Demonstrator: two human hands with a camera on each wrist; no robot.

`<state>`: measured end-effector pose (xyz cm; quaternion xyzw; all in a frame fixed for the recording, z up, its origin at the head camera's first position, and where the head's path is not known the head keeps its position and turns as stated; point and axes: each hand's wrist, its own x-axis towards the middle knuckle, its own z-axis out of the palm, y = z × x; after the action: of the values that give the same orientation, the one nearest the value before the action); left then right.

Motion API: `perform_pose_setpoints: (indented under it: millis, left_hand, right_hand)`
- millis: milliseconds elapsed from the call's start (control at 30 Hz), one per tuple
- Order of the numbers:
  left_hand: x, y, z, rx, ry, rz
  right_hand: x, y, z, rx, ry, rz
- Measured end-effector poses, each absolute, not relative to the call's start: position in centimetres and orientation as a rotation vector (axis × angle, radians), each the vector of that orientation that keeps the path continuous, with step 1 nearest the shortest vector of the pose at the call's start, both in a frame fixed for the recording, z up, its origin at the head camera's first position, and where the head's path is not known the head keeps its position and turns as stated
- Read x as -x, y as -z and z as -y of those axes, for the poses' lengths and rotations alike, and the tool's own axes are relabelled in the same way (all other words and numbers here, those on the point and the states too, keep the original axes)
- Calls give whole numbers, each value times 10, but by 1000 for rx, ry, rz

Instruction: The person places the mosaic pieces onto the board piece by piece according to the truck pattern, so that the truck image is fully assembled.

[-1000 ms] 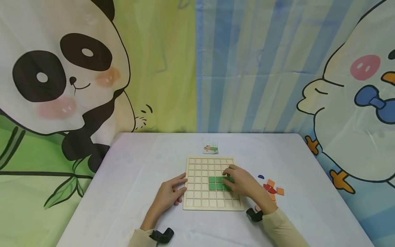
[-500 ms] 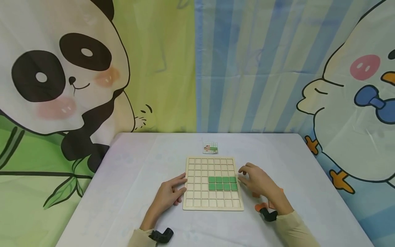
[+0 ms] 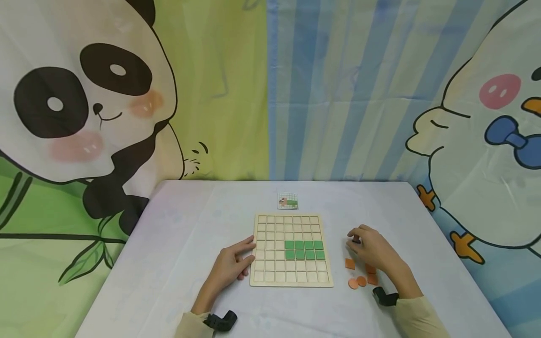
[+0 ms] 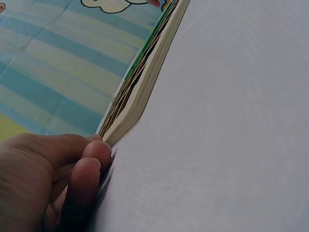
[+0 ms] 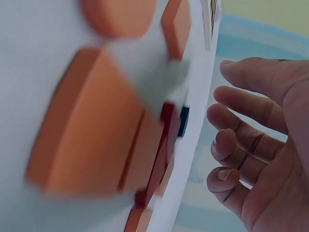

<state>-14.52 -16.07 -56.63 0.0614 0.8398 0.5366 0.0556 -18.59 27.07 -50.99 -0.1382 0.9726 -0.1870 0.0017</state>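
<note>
A wooden grid board [image 3: 270,267] lies on the white table, with two rows of green square tiles [image 3: 299,254] in its right half. At its left edge, my left hand [image 3: 230,260] touches the rim with fingertips and thumb. My right hand [image 3: 374,249] hovers over loose pieces right of the board, fingers bent and apart, holding nothing. Just under those fingertips is a dark blue piece [image 3: 356,241], which stands on the table in the right wrist view. Red pieces [image 5: 161,150] are close by, hidden under the hand in the head view.
Orange squares [image 3: 350,264] and orange round pieces [image 3: 353,283] lie right of the board. Behind it is a small picture card [image 3: 288,201] printed with a grid and a green and brown figure. A cartoon curtain [image 3: 338,94] hangs beyond the table.
My right hand has drawn back rightward from the green tiles to above the loose pieces. The full green block now shows. My left hand keeps its place at the board edge.
</note>
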Motion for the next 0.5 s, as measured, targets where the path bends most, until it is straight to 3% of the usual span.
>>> perform_pose_setpoints:
  millis: [500]
  left_hand:
    - [145, 568, 161, -173, -1640, -2531]
  right_hand:
    - [172, 514, -306, 278, 598, -3037]
